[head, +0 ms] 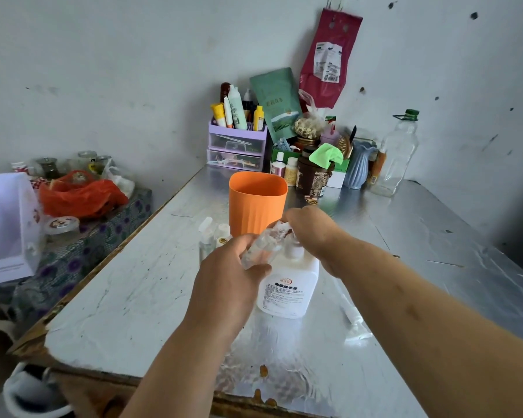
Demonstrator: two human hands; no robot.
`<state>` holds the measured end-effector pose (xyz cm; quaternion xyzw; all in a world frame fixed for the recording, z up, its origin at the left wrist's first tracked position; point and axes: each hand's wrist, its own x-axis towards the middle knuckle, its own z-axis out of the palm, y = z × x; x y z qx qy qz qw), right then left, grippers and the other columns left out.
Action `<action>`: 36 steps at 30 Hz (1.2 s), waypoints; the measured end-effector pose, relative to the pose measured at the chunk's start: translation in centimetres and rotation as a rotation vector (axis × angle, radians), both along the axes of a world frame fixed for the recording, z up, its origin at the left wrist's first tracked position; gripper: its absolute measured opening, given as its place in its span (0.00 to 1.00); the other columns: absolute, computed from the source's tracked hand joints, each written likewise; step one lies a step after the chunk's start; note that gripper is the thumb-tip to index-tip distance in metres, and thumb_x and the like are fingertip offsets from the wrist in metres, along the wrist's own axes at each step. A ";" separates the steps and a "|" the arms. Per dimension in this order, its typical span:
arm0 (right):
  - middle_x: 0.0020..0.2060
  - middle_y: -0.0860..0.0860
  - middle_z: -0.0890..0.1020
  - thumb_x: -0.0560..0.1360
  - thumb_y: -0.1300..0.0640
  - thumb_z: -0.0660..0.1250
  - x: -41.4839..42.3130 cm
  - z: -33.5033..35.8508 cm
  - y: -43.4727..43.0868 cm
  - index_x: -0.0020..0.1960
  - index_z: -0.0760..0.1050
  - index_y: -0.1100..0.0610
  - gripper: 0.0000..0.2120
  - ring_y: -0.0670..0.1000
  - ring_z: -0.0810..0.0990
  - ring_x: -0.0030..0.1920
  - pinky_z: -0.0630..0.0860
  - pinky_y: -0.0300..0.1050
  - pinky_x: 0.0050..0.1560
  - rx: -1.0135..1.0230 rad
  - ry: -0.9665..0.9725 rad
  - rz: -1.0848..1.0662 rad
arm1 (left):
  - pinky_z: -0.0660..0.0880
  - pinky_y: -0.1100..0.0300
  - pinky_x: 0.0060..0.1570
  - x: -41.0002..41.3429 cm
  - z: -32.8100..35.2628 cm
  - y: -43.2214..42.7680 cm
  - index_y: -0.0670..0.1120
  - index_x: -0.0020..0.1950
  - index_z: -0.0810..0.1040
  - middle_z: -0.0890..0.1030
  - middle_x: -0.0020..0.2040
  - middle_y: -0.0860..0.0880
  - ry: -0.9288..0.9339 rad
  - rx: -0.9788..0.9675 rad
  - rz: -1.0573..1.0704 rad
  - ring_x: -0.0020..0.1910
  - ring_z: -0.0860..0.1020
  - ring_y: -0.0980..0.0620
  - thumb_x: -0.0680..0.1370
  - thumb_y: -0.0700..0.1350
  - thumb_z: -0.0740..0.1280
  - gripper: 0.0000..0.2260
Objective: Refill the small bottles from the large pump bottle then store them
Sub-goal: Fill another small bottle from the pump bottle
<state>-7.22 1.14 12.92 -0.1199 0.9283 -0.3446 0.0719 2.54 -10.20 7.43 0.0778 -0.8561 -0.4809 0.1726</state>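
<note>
Two hands meet over the pump bottle, which stands on the table. Left hand grips a small bottle, tilted, long axis from 7 to 1 o'clock, mouth toward the spout. Right hand, at 1 o'clock, curls over the pump head.

We get bright, soft, even light, with no lamp or window in the frame. Shadows stay faint, and the wall dims toward the lower right. The foil-covered table glares white at lower centre and glints along its wrinkles on the right. At the centre, motion blur smears the small bottle and the right hand above it. The wide lens bows straight edges near the corners. The lower left looks dark and soft.
</note>
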 end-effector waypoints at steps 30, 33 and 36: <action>0.40 0.57 0.69 0.74 0.60 0.53 -0.4 -0.3 -0.3 0.45 0.69 0.56 0.07 0.54 0.67 0.41 0.63 0.49 0.42 -0.286 -0.179 -0.124 | 0.67 0.71 0.39 0.1 0.1 0.0 0.56 0.66 0.75 0.78 0.52 0.61 -0.006 0.006 -0.015 0.47 0.74 0.62 0.77 0.48 0.71 0.18; 0.39 0.57 0.72 0.72 0.59 0.53 -0.4 -0.7 -0.3 0.43 0.71 0.55 0.07 0.54 0.69 0.40 0.64 0.49 0.43 -0.297 -0.172 -0.109 | 0.66 0.71 0.39 -0.2 -0.2 -0.1 0.56 0.66 0.75 0.80 0.57 0.59 0.000 0.005 -0.009 0.47 0.74 0.62 0.77 0.47 0.71 0.18; 0.37 0.58 0.71 0.74 0.60 0.53 -0.3 -0.4 0.0 0.40 0.69 0.56 0.08 0.54 0.69 0.38 0.65 0.47 0.41 -0.264 -0.144 -0.091 | 0.68 0.66 0.44 -0.2 -0.1 0.1 0.56 0.68 0.74 0.80 0.62 0.56 -0.006 -0.013 0.006 0.50 0.73 0.60 0.77 0.48 0.70 0.19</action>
